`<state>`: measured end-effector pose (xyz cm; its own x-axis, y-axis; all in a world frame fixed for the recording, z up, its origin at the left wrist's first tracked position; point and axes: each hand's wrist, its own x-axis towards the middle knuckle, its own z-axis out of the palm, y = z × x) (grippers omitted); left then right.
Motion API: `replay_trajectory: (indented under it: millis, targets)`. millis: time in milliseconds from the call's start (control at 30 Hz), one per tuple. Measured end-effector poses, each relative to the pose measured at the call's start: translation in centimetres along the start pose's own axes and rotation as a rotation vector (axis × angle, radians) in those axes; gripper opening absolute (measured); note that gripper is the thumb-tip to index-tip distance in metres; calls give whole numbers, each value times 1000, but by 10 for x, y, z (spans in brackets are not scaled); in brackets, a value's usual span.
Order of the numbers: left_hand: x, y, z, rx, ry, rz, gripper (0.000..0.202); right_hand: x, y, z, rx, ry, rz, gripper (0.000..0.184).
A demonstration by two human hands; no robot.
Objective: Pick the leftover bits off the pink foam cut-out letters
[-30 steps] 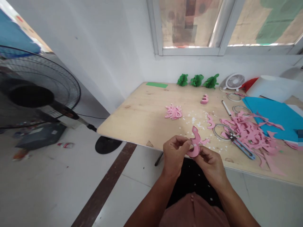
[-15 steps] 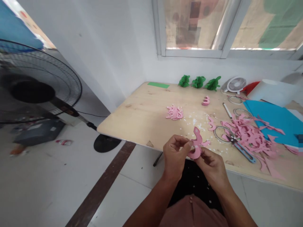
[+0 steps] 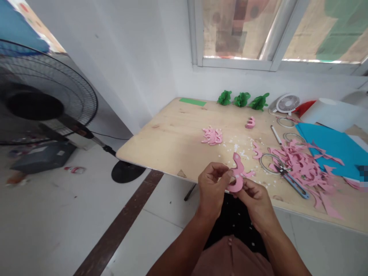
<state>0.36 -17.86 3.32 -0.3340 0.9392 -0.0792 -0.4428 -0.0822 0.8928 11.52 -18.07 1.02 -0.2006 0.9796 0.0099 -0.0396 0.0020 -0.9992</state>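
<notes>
Between my two hands, just over the table's front edge, is a pink curved paper cutout point(image 3: 238, 170) shaped like a 3, with small white squares on it. My left hand point(image 3: 212, 184) pinches its left side between thumb and fingers. At its lower right, my right hand point(image 3: 254, 195) grips the cutout with thumb and fingertips. Another pink cutout point(image 3: 249, 174) shows just behind it, and one more pink cutout point(image 3: 257, 150) lies on the table beyond. A pile of similar pink cutouts point(image 3: 212, 136) sits farther left. Small white bits point(image 3: 235, 147) are scattered between them.
Pink paper scraps point(image 3: 307, 165) heap at the right, with blue-handled scissors point(image 3: 296, 184), tape rings point(image 3: 269, 163) and a white marker point(image 3: 276, 135) beside them. Blue sheets point(image 3: 330, 142) lie behind. Three green paper shapes point(image 3: 241, 99) stand along the wall. A floor fan point(image 3: 34, 99) is at left.
The pink cutout has turned slightly between my fingers, showing more of its face. Both hands stay in nearly the same place, and the camera view has shifted a little.
</notes>
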Motion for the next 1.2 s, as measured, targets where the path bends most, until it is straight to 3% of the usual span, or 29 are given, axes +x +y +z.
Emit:
replay_trajectory:
  millis: [233, 467, 867, 1200]
  targets:
    - [2, 3, -3, 1, -69, -87, 13, 0, 5, -1, 87, -38, 61, 11]
    - [3, 3, -5, 11, -66, -58, 11, 0, 2, 1, 165, -41, 115, 11]
    - [4, 1, -5, 17, -45, -55, 11, -1, 3, 1, 149, -42, 77, 10]
    - [11, 0, -3, -10, 4, -52, 10, 2, 1, 6, 18, 81, -10, 19]
